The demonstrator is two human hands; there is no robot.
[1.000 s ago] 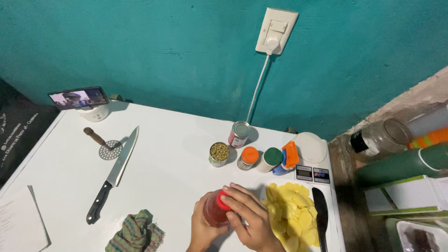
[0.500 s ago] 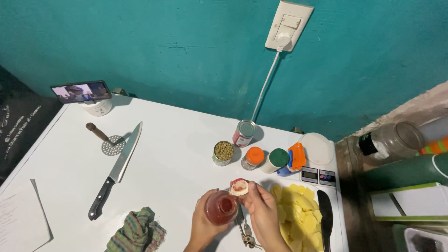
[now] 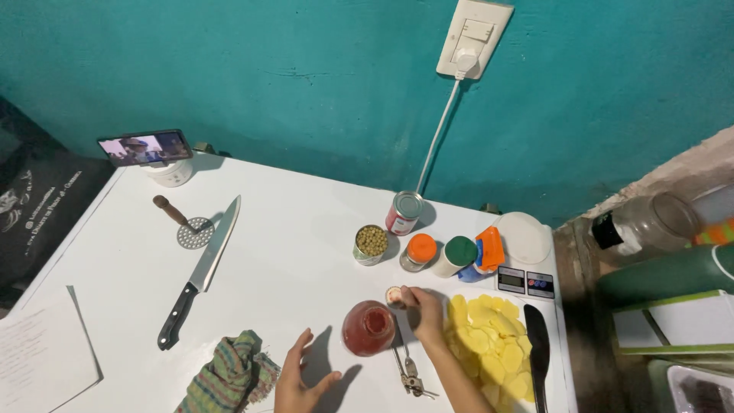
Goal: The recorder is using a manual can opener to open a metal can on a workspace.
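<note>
Head view shows the right hand (image 3: pixel 424 310) with fingers pinching what seems a small round lid (image 3: pixel 394 296) just beside the open red jar (image 3: pixel 368 327) on the tabletop (image 3: pixel 306 252), so it is best laid flat nearby, while the left hand (image 3: pixel 300 378) rests spread, apart from the jar.

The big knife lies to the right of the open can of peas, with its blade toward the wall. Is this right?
Not quite. The head view shows the knife lying to the left of the open can of peas, not the right. Its blade does point toward the wall.
</note>
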